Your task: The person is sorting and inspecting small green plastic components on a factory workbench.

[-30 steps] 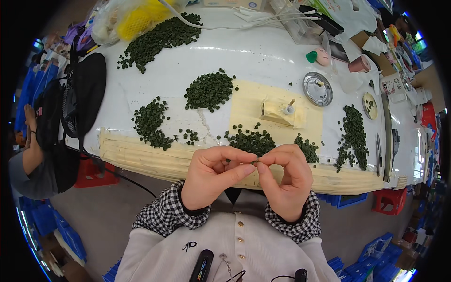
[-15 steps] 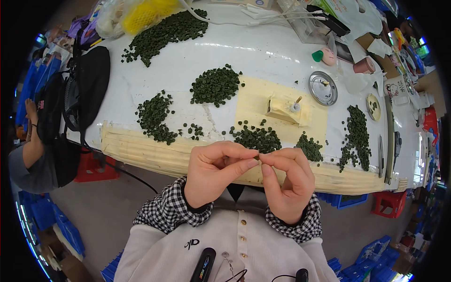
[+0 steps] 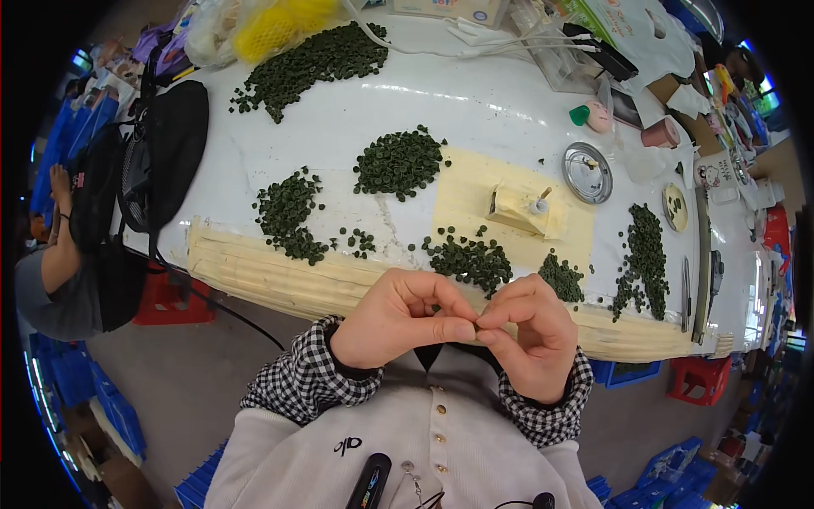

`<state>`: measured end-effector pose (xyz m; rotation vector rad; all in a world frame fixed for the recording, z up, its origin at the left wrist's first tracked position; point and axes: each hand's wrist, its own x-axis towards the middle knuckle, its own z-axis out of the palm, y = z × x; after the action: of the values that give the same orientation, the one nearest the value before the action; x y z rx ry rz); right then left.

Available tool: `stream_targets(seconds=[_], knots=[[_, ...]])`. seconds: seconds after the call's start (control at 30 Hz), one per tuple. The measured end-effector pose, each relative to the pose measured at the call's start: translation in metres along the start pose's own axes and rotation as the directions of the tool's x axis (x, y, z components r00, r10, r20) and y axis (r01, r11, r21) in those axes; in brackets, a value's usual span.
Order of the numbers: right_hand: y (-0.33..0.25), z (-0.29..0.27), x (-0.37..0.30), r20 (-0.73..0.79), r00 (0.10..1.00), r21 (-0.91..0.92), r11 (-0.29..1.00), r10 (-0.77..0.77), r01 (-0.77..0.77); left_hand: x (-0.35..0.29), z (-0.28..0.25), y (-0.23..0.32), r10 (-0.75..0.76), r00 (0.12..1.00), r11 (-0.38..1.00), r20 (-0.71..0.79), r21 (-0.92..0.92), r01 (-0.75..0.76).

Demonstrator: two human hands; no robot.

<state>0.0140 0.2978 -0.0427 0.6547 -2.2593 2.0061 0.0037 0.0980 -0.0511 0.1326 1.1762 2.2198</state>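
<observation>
My left hand (image 3: 394, 318) and my right hand (image 3: 536, 335) meet fingertip to fingertip just in front of the table edge. Both are closed in a pinch; a tiny dark bit shows between the tips, too small and covered to make out. Just beyond the fingers lies a pile of small dark green round pieces (image 3: 469, 260). To its right is a smaller, finer green pile (image 3: 561, 278). Behind these stands a cream-taped block (image 3: 515, 210) with a short upright peg (image 3: 543, 197), on a pale yellow sheet (image 3: 462, 182).
More dark green piles lie at the left (image 3: 288, 216), centre (image 3: 398, 163), far left (image 3: 312, 66) and right (image 3: 642, 265). A round metal dish (image 3: 588, 173) and slim metal tools (image 3: 686, 293) are at the right. A black bag (image 3: 174, 157) and another person's arm (image 3: 61, 237) are leftward.
Both hands, still joined at the fingertips, have come a little lower, toward my body. The fingers have shifted their pinch, and the view has tilted slightly.
</observation>
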Motion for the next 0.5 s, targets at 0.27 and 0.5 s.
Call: stream_targets(seconds=[0.27,0.5], knots=[[-0.0057,0.0024,0.0020,-0.025,0.995,-0.196,0.976,-0.099,0.092,-0.0019,0.0029,0.0026,0.006,1.000,0.998,-0.013,0.064,-0.005],[-0.0018,0.0092,0.0037,-0.094,0.991,-0.159,0.984,-0.091,0.075,-0.0068,0.0060,0.0017,0.118,0.989,0.971,-0.094,0.222,-0.095]])
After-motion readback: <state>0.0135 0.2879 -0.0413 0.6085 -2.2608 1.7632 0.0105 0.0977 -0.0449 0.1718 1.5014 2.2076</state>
